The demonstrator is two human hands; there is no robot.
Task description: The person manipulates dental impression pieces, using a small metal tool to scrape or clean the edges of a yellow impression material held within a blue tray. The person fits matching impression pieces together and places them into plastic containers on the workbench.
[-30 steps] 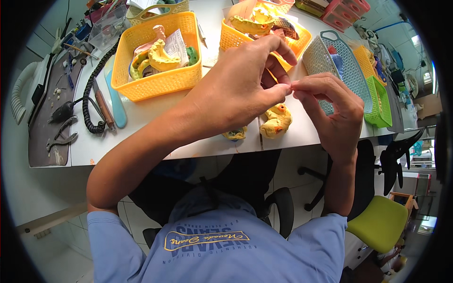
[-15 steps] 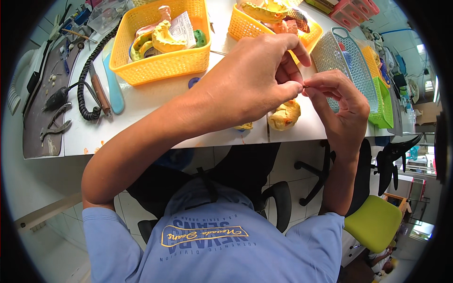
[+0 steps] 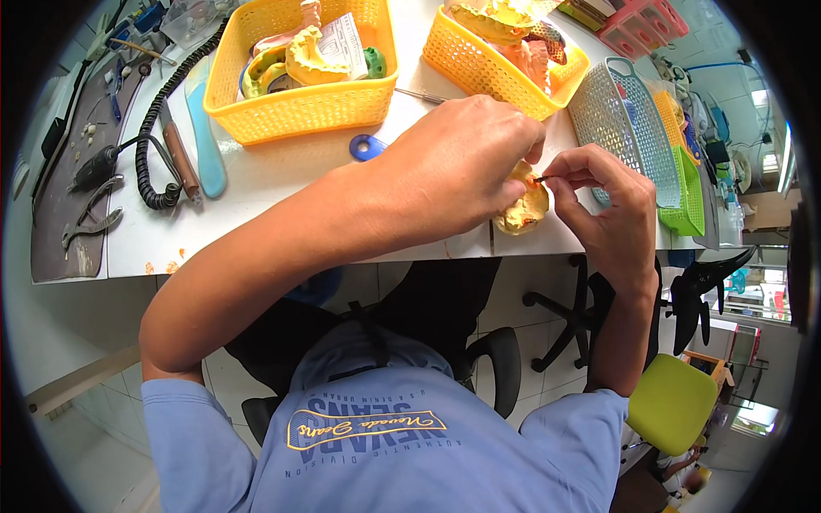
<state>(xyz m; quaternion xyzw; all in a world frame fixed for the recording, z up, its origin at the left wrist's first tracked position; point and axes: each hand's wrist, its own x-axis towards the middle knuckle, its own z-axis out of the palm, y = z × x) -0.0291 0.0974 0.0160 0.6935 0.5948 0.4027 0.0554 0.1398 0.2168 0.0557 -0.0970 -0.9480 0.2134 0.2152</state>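
A yellow dental cast (image 3: pixel 523 211) lies near the front edge of the white table, its upper part overlapped by my hands. My left hand (image 3: pixel 479 158) reaches across with its fingers curled, the thumb over the cast's left side. Whether it grips anything is hidden. Close on the right, my right hand (image 3: pixel 609 192) pinches a small, thin dark piece (image 3: pixel 541 179) between thumb and fingertips, just over the cast. A blue ring-ended object (image 3: pixel 368 148) shows behind my left forearm.
Two yellow baskets (image 3: pixel 299 120) with dental casts stand at the back. A grey-blue basket (image 3: pixel 623 111) and a green basket (image 3: pixel 684 201) are on the right. Pliers (image 3: pixel 92 222), a coiled cord (image 3: pixel 154 137), a brown-handled tool (image 3: pixel 180 158) and a blue spatula (image 3: pixel 208 150) lie left.
Both hands have come down from above the table to the dental cast. They have parted slightly, and the small dark piece stays in my right fingertips. The view has shifted a little.
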